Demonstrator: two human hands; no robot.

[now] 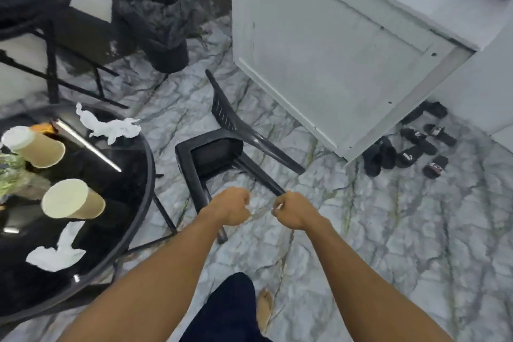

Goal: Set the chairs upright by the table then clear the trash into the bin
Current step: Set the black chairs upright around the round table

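Note:
A dark plastic chair (222, 144) lies tipped over on the marble floor, legs pointing toward me. My left hand (231, 205) is closed around one chair leg. My right hand (291, 209) grips the end of another leg. A round black glass table (138, 175) at the left holds two tipped paper cups (34, 146) (73, 200) and crumpled white tissues (111, 128) (59, 251). A bin lined with a black bag (161, 25) stands at the back, beyond the chair.
A white cabinet (333, 50) stands at the right of the chair. Several dark slippers (410, 147) lie beside its corner. A black folding chair (41, 36) stands at the far left. My bare foot (263, 311) is on the floor below.

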